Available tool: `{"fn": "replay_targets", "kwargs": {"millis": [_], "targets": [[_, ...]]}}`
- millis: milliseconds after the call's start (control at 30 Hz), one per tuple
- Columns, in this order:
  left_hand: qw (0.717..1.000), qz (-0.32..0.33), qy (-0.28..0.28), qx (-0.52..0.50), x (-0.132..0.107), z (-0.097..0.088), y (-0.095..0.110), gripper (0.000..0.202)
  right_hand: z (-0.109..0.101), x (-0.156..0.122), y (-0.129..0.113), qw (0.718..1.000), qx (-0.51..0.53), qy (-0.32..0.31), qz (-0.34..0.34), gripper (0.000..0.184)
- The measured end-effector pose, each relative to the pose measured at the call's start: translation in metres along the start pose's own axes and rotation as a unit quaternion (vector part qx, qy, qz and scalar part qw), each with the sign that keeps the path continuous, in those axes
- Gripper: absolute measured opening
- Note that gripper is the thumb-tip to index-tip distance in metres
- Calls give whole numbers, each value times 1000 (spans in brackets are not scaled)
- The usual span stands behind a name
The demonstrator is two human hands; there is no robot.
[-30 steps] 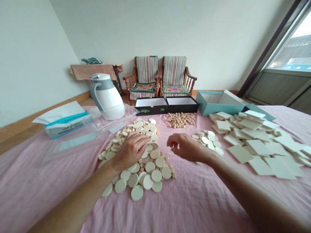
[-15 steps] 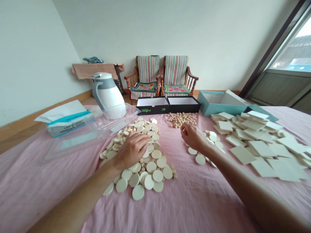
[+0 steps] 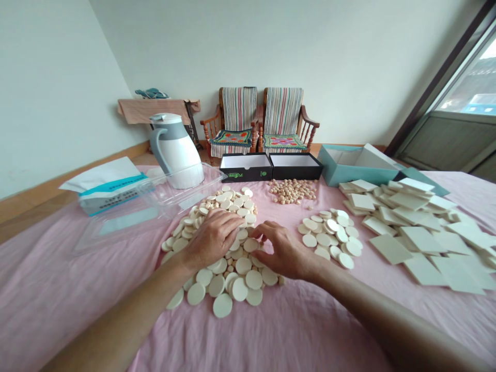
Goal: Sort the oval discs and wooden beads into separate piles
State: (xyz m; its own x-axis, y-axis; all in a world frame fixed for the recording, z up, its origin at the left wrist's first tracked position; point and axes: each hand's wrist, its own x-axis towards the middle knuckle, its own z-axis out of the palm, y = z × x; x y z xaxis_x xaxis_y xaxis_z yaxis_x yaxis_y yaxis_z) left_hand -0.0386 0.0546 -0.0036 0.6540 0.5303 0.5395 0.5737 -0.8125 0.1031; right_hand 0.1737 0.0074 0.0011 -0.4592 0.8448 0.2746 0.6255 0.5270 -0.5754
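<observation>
A large pile of round discs (image 3: 239, 289), with small beads (image 3: 230, 268) mixed in, is seen on the pink cloth (image 3: 294, 330), left of centre. The left hand (image 3: 213, 235) is laid palm down over the middle of this pile; its fingers are held close together and slightly bent. Whether anything is gripped beneath could not be made out. The right hand (image 3: 281, 250) is placed at the pile's right edge, thumb and forefinger parted by a modest gap with discs below; no piece is seen to be pinched, though the remaining fingertips are partly hidden.

A bead heap (image 3: 292, 192) is gathered in front of two black boxes (image 3: 246, 174); a smaller disc pile (image 3: 324, 239) is set apart to the right of the right hand, with square tiles (image 3: 420, 240) heaped beyond it. One stray bead (image 3: 310, 207) is noted between the bead heap and the smaller disc pile.

Risks, as judged: the discs are loosely overlapped, so a slide could be started by a push from either hand, and the beads, being rounded, could be rolled away. Beads could be missed where covered by discs or by the left hand. Two thin discs could be lifted as one. By a low swing of the right forearm, the smaller disc pile could be brushed and spread.
</observation>
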Motion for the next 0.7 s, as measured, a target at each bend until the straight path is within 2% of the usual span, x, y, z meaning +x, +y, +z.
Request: {"fn": "replay_targets", "kwargs": {"millis": [167, 267, 333, 433, 567, 633, 700], "targets": [[1000, 12, 5, 6, 0, 1, -1, 24, 15, 4, -7, 999, -26, 31, -1, 23], [1000, 5, 10, 4, 0, 1, -1, 24, 10, 4, -3, 998, -35, 55, -4, 23], [1000, 2, 13, -1, -1, 1, -1, 24, -4, 2, 4, 995, -69, 67, 12, 21], [1000, 8, 17, -4, -1, 2, -2, 23, -41, -3, 20, 979, -176, 53, 83, 16], [1000, 11, 17, 0, -1, 3, -3, 23, -92, -17, 44, 923, -331, -41, 191, 19], [1000, 8, 16, 1, -2, 3, -3, 24, -109, -25, 56, 898, -366, -87, 228, 22], [1000, 7, 16, 0, -2, 4, -3, 23, -119, -29, 69, 891, -371, -100, 242, 23]]}}
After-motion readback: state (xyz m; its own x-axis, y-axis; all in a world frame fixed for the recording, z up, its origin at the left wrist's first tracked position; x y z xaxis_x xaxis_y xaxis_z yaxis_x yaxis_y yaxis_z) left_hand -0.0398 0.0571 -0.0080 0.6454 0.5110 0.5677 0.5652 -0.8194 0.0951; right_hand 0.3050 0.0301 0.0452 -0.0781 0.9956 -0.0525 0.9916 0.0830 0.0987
